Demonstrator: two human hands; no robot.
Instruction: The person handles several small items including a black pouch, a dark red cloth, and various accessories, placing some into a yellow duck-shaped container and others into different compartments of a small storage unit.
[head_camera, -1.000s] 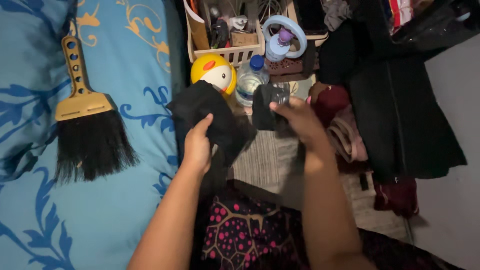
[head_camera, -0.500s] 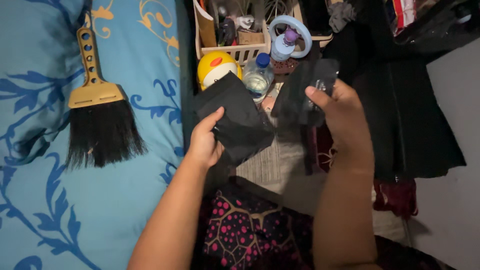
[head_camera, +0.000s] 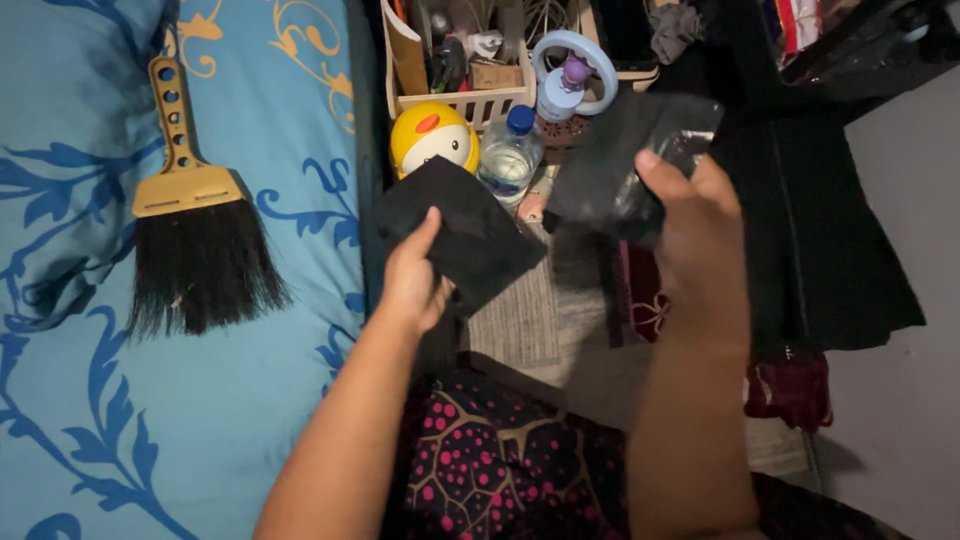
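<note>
Right now your left hand (head_camera: 412, 285) grips a flat, folded black cloth (head_camera: 460, 235) by its lower edge, thumb laid on top and fingers curled beneath, so the cloth sits tilted like a diamond above the gap between the bed and the floor clutter. Your right hand (head_camera: 695, 225) is raised higher and to the right, its fingers pinching a black, glossy plastic wrapper (head_camera: 625, 165) that crumples and hangs down to the left of the thumb; the two black pieces stay apart, with a clear water bottle (head_camera: 508, 160) with a blue cap showing between them. Just behind the cloth stands a round yellow toy (head_camera: 432, 135) with a white face, and behind that a cream slotted basket (head_camera: 455, 100) packed with small items. A pale blue ring-shaped fan (head_camera: 575, 75) rests beside the basket. On the blue patterned bedsheet (head_camera: 90, 400) to your left lies a hand broom (head_camera: 195, 230) with a yellow handle and black bristles, well apart from both hands. Dark clothes (head_camera: 820, 230) are heaped at the right, and your lap shows a dark fabric with pink dots (head_camera: 480, 470).
</note>
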